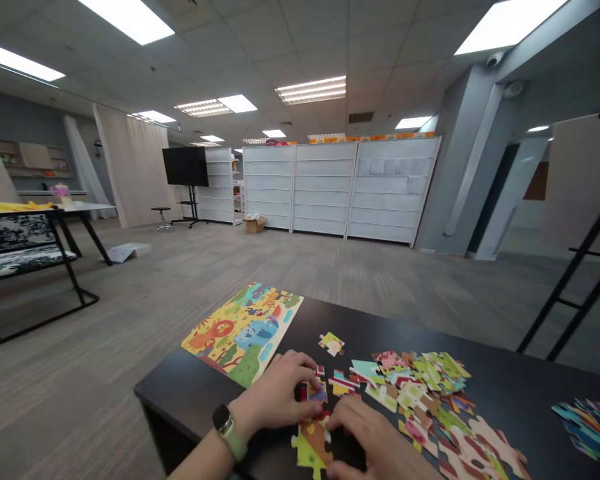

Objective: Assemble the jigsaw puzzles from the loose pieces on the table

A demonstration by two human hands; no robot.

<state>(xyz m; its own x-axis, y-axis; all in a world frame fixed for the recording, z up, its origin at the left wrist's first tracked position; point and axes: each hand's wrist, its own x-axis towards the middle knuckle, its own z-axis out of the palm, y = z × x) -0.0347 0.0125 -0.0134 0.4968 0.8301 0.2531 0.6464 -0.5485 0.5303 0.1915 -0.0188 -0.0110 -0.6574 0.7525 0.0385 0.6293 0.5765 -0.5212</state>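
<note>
My left hand (283,392), with a watch (225,423) on its wrist, has thumb and fingers closed round a purple-and-yellow jigsaw piece (317,393) on the black table. Just below it lies a joined brown-and-green jigsaw piece (313,445). At its right edge my right hand (367,437) pinches with thumb and curled fingers, which partly cover it. A red-and-yellow jigsaw piece (344,383) rests right above my right hand. Farther back a single green-and-white jigsaw piece (332,343) lies by itself.
A finished-looking animal picture board (245,330) lies at the table's left. Loose jigsaw pieces (430,393) are heaped at right, and a bluish pile (593,430) sits near the right edge. The black table (180,387) ends at left; a black metal frame (575,287) stands beyond.
</note>
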